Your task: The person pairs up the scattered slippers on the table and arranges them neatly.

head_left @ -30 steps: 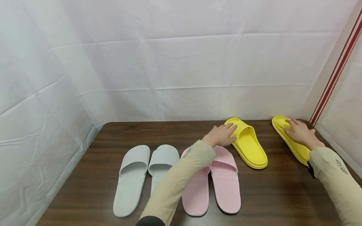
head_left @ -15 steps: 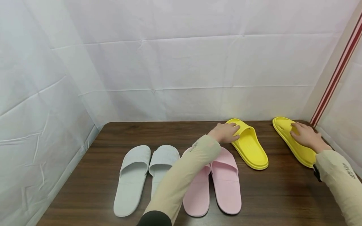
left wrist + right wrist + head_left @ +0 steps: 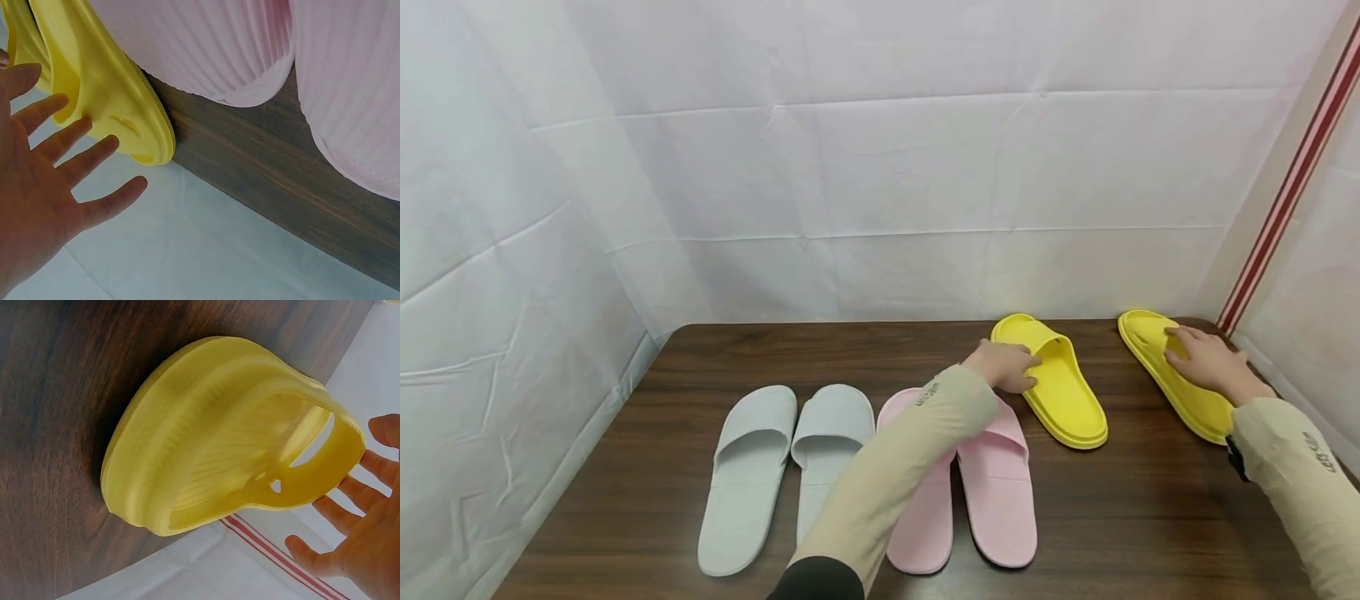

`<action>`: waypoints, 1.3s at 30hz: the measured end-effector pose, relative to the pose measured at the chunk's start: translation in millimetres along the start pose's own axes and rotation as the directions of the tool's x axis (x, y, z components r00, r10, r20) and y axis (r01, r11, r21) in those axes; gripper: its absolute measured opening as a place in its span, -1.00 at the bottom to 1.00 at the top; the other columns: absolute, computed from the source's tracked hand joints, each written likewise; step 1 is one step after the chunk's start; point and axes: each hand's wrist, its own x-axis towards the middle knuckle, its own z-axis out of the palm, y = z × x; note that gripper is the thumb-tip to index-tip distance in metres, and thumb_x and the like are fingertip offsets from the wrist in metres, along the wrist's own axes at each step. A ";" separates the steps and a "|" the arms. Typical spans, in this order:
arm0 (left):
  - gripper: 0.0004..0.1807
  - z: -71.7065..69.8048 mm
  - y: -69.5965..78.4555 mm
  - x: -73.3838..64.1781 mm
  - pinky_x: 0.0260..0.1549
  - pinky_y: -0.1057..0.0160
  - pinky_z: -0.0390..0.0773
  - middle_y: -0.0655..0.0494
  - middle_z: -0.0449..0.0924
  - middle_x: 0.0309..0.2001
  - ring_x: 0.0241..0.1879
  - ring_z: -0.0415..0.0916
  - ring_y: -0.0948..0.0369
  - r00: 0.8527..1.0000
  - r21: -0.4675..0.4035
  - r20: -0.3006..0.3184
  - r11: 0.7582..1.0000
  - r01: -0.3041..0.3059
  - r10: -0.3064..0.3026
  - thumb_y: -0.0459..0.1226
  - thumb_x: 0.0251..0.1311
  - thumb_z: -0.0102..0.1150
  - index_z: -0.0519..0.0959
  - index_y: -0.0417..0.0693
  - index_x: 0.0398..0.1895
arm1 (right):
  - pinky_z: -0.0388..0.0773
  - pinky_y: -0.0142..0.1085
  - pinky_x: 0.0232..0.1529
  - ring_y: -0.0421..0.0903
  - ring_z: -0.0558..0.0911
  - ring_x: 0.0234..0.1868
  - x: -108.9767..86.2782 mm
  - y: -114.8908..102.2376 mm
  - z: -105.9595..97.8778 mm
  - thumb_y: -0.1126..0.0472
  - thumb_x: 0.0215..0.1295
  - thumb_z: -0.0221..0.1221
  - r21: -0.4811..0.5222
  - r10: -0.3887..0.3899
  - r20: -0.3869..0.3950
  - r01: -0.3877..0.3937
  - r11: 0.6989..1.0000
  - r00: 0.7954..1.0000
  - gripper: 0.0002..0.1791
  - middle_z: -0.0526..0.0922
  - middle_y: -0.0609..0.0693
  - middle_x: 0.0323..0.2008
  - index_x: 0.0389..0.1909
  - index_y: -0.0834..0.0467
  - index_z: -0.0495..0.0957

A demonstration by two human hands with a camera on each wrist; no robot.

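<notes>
Two yellow slippers lie apart at the back right of the table. My left hand (image 3: 1003,365) reaches over the left side of the nearer-to-middle yellow slipper (image 3: 1063,400), its fingers overlapping the strap. In the left wrist view the fingers (image 3: 94,156) are spread and nearly straight beside the yellow strap (image 3: 119,94). My right hand (image 3: 1208,362) is over the strap of the other yellow slipper (image 3: 1187,408). The right wrist view has its loosely straight fingers (image 3: 359,494) right at the edge of that slipper's strap (image 3: 337,462), nothing gripped.
A pair of pink slippers (image 3: 1000,508) lies side by side at the middle, partly under my left sleeve (image 3: 887,483). A pair of pale grey slippers (image 3: 745,500) is to their left. White cloth (image 3: 880,167) hangs behind the brown wooden table (image 3: 625,500).
My left hand has shifted a little right and nearer along the side of the yellow slipper. The right hand has moved slightly right on its strap. Both yellow slippers look unmoved.
</notes>
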 end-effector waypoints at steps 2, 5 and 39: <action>-0.51 0.7 -0.7 -1.1 0.25 -0.01 0.07 0.39 0.06 0.35 0.33 0.05 0.32 1.000 0.011 -0.003 1.000 0.003 -0.003 0.07 0.30 -0.33 0.10 0.39 0.31 | -0.13 0.54 -0.19 0.53 0.04 0.12 -0.4 -0.1 0.5 -0.11 0.34 -0.28 -0.011 -0.001 -0.004 0.001 1.000 1.000 -0.32 -0.02 0.48 0.23 0.26 0.33 0.02; -0.52 2.6 -1.5 -3.3 0.23 -0.02 0.10 0.37 0.08 0.34 0.32 0.09 0.28 1.000 0.070 -0.022 0.997 -0.012 0.013 0.05 0.30 -0.34 0.14 0.37 0.30 | -0.12 0.54 -0.20 0.52 0.04 0.12 -1.6 -0.8 1.0 -0.10 0.34 -0.27 -0.020 -0.005 -0.007 0.005 1.000 1.000 -0.33 -0.01 0.48 0.23 0.26 0.32 0.02; -0.52 13.7 3.5 -23.6 0.23 -0.03 0.10 0.39 0.07 0.35 0.33 0.04 0.29 0.954 0.425 -0.108 0.880 -0.211 0.281 -0.07 0.26 -0.21 0.16 0.48 0.26 | 0.00 0.52 -0.26 0.46 0.16 0.06 -15.6 -10.4 5.2 0.05 0.26 -0.09 -0.146 -0.103 -0.036 0.096 0.985 0.994 -0.42 0.17 0.43 0.17 0.23 0.24 0.10</action>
